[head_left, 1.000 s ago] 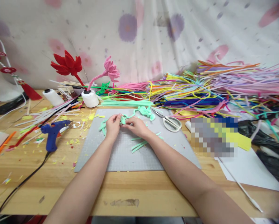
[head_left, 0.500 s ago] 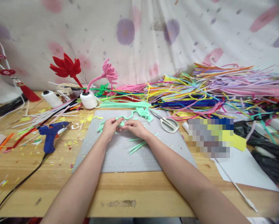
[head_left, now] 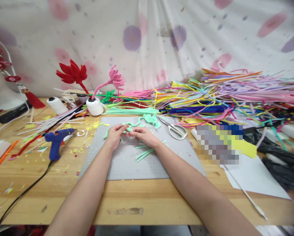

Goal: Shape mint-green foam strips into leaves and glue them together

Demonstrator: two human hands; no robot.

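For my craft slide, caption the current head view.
Left hand and right hand pinch a mint-green piece above a gray mat, scissors lying nearby.

The mint-green piece [head_left: 129,129] in my left hand [head_left: 114,135] and right hand [head_left: 145,135] looks fuzzy and matt, like the velvety red flower [head_left: 74,72]. My cutting mat [head_left: 139,168] is smooth and dull; the desk [head_left: 171,205] is grained wood with a faint sheen. My scissors [head_left: 170,126] have shiny metal blades [head_left: 163,120], the glue gun [head_left: 54,144] is smooth plastic, the black bag [head_left: 282,175] glossy, crinkled plastic, the backdrop [head_left: 97,36] creased cloth.
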